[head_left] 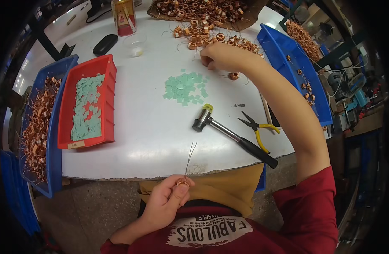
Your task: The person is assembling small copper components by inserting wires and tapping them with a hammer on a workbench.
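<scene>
Near the table's front edge, my left hand [167, 199] pinches a small copper-wound ring coil [183, 183] between thumb and fingers. Two thin wire leads stick up from that coil. My right hand [217, 58] is stretched far across the table to the near edge of a heap of similar copper coils [203, 27]. Its fingers are curled down and closed, and what they hold, if anything, is hidden. One loose coil [233, 76] lies just to the right below that hand. A pile of small pale green squares [185, 88] lies on the white table [139, 127] between my hands.
A double-faced hammer [232, 133] and yellow-handled pliers [258, 127] lie at right. The red tray [109, 106] of green squares and a blue bin [54, 148] of coils stand left. Another blue bin [287, 55] stands right. Farther back are a black case [105, 44] and clear dish [135, 42].
</scene>
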A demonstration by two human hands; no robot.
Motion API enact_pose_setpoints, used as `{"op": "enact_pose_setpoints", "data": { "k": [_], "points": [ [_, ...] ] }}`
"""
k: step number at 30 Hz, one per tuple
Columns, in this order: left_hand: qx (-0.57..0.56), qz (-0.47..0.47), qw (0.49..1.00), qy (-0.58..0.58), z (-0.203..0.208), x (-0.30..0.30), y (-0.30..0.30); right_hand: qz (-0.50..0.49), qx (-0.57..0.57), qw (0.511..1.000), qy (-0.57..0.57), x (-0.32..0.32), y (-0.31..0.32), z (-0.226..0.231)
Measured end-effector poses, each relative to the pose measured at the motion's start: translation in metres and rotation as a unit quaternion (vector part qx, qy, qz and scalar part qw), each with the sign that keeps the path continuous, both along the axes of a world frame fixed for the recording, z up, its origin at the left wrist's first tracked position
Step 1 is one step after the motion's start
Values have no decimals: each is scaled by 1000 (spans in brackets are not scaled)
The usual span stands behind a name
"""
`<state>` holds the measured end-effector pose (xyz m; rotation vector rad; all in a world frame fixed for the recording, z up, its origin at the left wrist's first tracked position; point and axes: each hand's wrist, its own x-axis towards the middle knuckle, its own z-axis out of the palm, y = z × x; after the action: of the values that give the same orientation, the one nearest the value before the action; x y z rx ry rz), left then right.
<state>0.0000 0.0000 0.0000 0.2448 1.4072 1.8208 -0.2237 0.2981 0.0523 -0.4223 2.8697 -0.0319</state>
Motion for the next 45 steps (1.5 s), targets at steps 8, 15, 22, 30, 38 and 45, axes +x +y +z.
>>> {"op": "enact_pose_setpoints", "data": {
  "k": [8,15,22,30,38,45],
  "points": [
    [44,53,988,-135,28,0,1,-24,-408,887,213,178,-68,46],
    [51,8,993,-107,14,-5,7,-11,-376,890,259,267,-115,-9],
    [5,6,1000,-10,5,4,13,4,-312,891,331,282,-129,-28],
    [-24,-17,997,65,1,4,15,-24,-259,883,392,281,-138,-42],
    [-48,22,991,126,-2,11,20,-26,-276,889,366,280,-136,-43],
    [-51,61,970,232,-2,16,24,-14,-258,900,351,285,-131,-31]
  ]
}}
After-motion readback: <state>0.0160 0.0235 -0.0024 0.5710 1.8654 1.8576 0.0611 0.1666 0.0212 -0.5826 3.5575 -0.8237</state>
